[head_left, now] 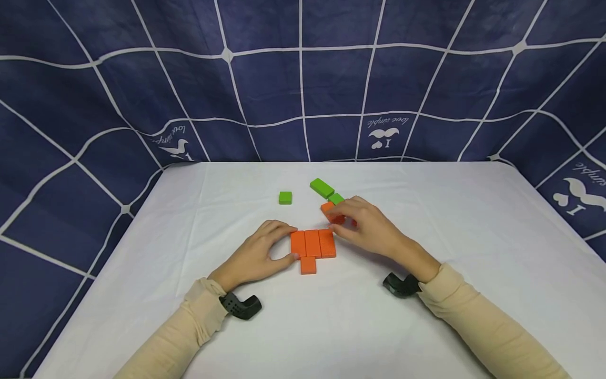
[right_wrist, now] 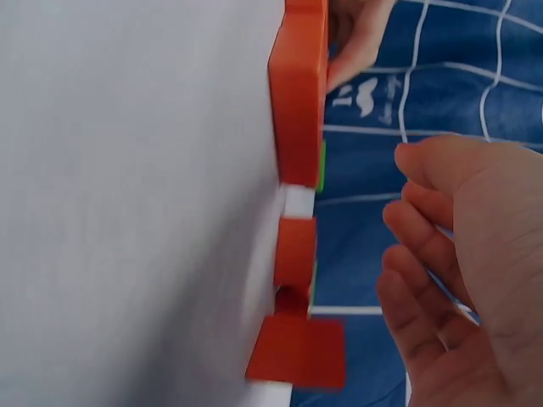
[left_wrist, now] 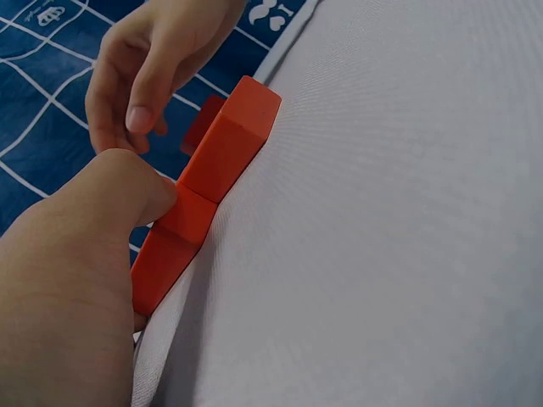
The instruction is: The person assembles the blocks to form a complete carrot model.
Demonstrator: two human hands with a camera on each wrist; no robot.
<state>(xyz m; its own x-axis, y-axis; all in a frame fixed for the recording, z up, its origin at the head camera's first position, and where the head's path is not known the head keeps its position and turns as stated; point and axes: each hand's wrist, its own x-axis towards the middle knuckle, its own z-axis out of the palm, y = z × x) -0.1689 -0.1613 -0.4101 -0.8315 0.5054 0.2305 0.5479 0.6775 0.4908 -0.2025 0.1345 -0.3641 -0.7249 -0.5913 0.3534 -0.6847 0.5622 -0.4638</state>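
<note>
On cloth (head_left: 227,200), orange blocks (head_left: 313,243), left hand (head_left: 257,255) touching

- Dark blue fabric (head_left: 265,87) fills the top of the head view and runs down both sides, its white grid lines (head_left: 301,79) waving with the folds.
- Pale diamonds (head_left: 227,55) mark some crossings.
- Upside-down white prints (head_left: 384,133) with a moustache, a heart and "love simple" sit left, right of centre and at the right edge.
- A white-covered tabletop (head_left: 227,189), faintly creased at left, spans the middle and bottom.
- Light falls soft and even across the tabletop.
</note>
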